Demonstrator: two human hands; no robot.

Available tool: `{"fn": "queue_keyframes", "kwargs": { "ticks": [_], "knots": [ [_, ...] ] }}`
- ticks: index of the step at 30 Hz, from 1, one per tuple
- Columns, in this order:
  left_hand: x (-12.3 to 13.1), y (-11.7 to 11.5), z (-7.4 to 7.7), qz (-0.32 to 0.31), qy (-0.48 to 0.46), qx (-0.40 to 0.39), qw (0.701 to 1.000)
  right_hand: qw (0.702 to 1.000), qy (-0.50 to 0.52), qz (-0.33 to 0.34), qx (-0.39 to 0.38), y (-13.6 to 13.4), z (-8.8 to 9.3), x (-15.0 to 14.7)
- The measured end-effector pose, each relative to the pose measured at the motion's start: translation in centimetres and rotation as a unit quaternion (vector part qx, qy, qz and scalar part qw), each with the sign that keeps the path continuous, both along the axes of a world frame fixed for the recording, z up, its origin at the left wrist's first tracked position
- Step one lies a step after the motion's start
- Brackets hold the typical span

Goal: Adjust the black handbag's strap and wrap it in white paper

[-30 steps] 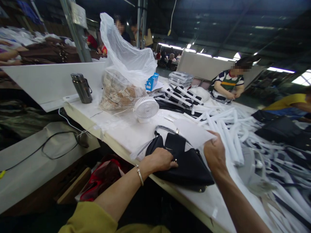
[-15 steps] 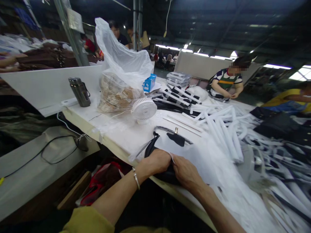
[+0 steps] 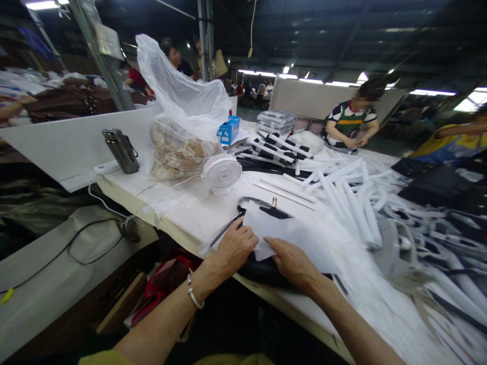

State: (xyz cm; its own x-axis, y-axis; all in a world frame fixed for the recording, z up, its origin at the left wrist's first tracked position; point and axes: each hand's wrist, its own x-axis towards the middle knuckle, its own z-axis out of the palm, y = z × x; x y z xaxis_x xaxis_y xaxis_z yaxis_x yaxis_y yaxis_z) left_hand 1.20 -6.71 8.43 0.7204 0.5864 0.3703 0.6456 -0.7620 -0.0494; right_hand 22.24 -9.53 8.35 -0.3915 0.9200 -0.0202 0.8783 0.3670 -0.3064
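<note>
A black bag (image 3: 262, 274) lies at the table's near edge, with a thin white sheet (image 3: 281, 228) spread over it. My left hand (image 3: 236, 248), a silver bangle at its wrist, has its fingers bent over the bag's left side, beside the sheet's edge; its fingertips are partly hidden. Over the near part of the sheet rests my right hand (image 3: 291, 258), fingers stretched out and pointing left. A small metal clasp (image 3: 274, 202) shows at the bag's far edge. Beneath the sheet, the bag's middle is covered.
A white fan (image 3: 221, 173) stands beyond the bag, near a clear plastic sack (image 3: 182, 147) of tan pieces. A flask (image 3: 120, 152) is at the left. White tubes (image 3: 350, 208) are heaped right. Two co-workers (image 3: 352, 124) sit across the table.
My hands, earlier pinched together at the bag's near edge, have moved apart. The left went left and up along the bag; the right now lies on the sheet. The view shifted slightly.
</note>
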Motion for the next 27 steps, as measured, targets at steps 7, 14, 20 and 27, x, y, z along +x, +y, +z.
{"fn": "queue_keyframes", "kwargs": {
  "ticks": [7,14,20,27],
  "knots": [
    [-0.5,0.3,0.4,0.077,-0.033,0.009,0.996,0.981,0.016,-0.056,0.183,-1.4,-0.4,2.0],
    [0.8,-1.4,1.5,0.049,-0.008,0.005,0.999,0.986,-0.041,-0.02,0.163,-1.7,-0.1,1.1],
    [1.6,-2.5,0.3,-0.009,0.005,-0.041,0.999,0.985,-0.035,-0.008,0.17,-2.4,-0.6,1.1],
    [0.0,-1.5,0.5,-0.006,0.014,-0.031,0.999,0.98,-0.033,0.006,0.196,-3.7,-0.6,1.1]
  ]
}}
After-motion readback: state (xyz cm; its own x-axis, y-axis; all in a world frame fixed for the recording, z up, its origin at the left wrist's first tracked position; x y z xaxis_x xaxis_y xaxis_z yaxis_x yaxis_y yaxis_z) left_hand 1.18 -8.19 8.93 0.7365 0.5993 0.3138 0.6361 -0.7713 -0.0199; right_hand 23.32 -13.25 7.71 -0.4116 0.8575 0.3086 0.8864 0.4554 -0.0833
